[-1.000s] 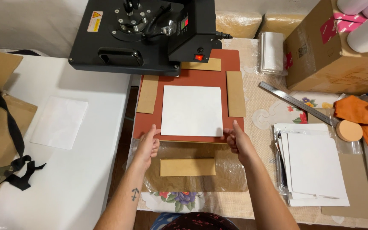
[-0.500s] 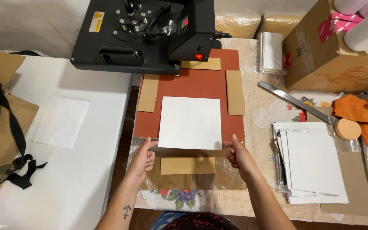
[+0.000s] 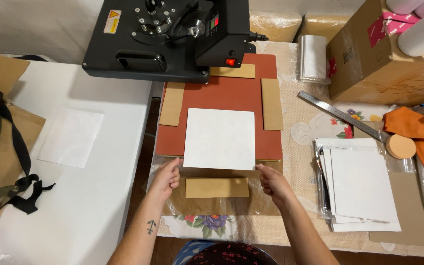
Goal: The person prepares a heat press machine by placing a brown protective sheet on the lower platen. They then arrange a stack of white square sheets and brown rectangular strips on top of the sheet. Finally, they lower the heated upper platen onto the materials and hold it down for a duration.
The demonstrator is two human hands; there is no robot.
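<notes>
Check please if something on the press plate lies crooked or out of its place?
The white square sheet overhangs the near edge of the red-brown press pad, slightly askew. The left hand and right hand pinch its near corners. The tan strips lie straight along the pad edges.

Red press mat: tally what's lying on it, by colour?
On the red rectangular press mat:
Tan rectangular paper strips: 3
White square sheet, held at its near corners by left hand and right hand: 1
Total: 4
</notes>
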